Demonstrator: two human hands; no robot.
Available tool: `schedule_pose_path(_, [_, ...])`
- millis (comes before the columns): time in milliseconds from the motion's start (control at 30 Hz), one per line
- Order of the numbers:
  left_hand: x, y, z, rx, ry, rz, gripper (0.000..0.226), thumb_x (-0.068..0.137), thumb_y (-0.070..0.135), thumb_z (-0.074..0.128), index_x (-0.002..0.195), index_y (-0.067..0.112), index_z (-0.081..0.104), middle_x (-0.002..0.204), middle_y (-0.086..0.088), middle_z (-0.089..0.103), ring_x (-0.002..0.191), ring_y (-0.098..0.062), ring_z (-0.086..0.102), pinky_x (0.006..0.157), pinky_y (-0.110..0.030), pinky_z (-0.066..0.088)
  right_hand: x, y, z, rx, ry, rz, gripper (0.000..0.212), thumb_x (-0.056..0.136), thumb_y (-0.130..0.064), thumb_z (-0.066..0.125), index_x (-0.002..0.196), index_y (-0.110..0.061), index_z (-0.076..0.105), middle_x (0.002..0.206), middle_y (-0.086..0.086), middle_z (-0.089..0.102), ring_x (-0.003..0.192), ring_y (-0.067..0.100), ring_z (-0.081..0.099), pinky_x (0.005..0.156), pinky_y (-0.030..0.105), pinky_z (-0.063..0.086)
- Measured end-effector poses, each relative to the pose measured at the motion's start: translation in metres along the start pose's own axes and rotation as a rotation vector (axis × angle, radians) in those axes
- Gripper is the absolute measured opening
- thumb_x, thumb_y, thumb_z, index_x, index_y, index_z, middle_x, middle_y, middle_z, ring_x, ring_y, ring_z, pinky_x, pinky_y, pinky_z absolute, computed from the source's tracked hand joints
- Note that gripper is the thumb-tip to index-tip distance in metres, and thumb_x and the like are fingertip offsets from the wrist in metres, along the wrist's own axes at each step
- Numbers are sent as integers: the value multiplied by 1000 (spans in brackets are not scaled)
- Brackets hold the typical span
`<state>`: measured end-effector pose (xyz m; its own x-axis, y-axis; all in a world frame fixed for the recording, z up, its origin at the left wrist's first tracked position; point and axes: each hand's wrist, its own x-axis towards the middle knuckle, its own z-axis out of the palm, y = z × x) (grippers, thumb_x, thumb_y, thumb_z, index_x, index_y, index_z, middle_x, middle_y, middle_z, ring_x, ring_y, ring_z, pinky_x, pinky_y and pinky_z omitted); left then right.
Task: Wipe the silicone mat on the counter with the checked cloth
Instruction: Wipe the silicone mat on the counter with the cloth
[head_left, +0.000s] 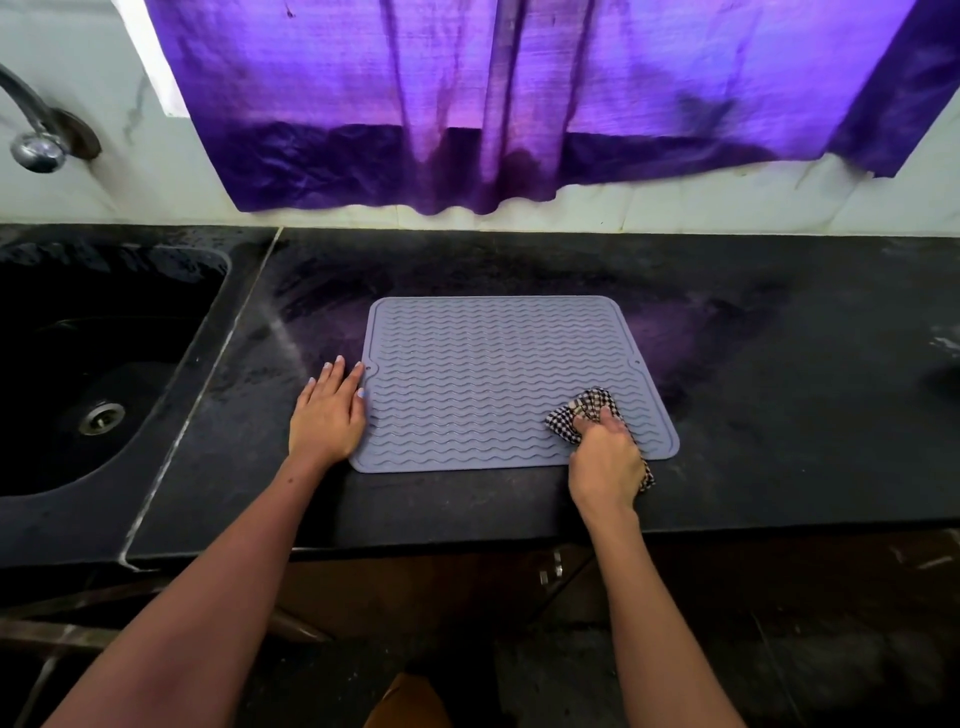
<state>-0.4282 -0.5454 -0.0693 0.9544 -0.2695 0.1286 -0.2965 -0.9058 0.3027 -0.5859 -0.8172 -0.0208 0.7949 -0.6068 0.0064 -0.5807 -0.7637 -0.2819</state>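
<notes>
purple curtain (467, 104): hangs over the wall behind the counter. black counter (779, 364): dark stone, sink (93, 364) sunk at its left end, tap (36, 140) above. silicone mat (493, 374): grey, wavy ribs, flat near the counter's front edge. left hand (330, 415): fingers straight, flat on the counter, touching the mat's left edge. right hand (605, 462): curled around the bunched checked cloth (584, 408), at the mat's front right corner.
</notes>
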Motion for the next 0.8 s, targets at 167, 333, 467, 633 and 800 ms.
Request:
schedule_pose_path(167, [0,1,-1,10,-17,-9,56,95,38,15,145,16,28,154,-9,20,143,-21,14,117,-37,9,2,-8,-15,-8,-22,50,36,96,-8,43,125,-19,61,136,11,51,122,29,51,95,36,45])
schedule_pose_path(333, [0,2,-4,5,-20,-9,55,94,36,17,144,15,29,153,-10,22,143,-23,16,116,-37,9,6,-24,-30,58,-16,54,37,94,-4,43,123,-19,61,124,13,59,113,33,56,88,36,47])
schedule_pose_path(467, [-1,3,-5,-4,-13,-7,64,86,38,15,143,14,33,152,-13,25,142,-25,19,116,-40,12,-4,-36,-11,107,-53,-163,44,90,-1,51,127,-24,59,142,3,48,126,26,48,100,35,42])
schedule_pose_path(633, [0,3,-3,-14,-6,-14,63,88,38,16,143,12,32,152,-13,25,142,-25,19,116,-39,12,-17,-27,9,98,-11,-286,49,85,-1,59,129,-23,58,150,-2,38,138,17,34,114,31,26])
schedule_pose_path(800, [1,4,0,-10,5,-25,49,99,28,26,143,9,30,153,-11,22,143,-22,16,117,-37,9,-15,-31,11,22,-9,-312,49,86,-6,61,131,-23,55,152,2,33,141,18,29,118,29,18])
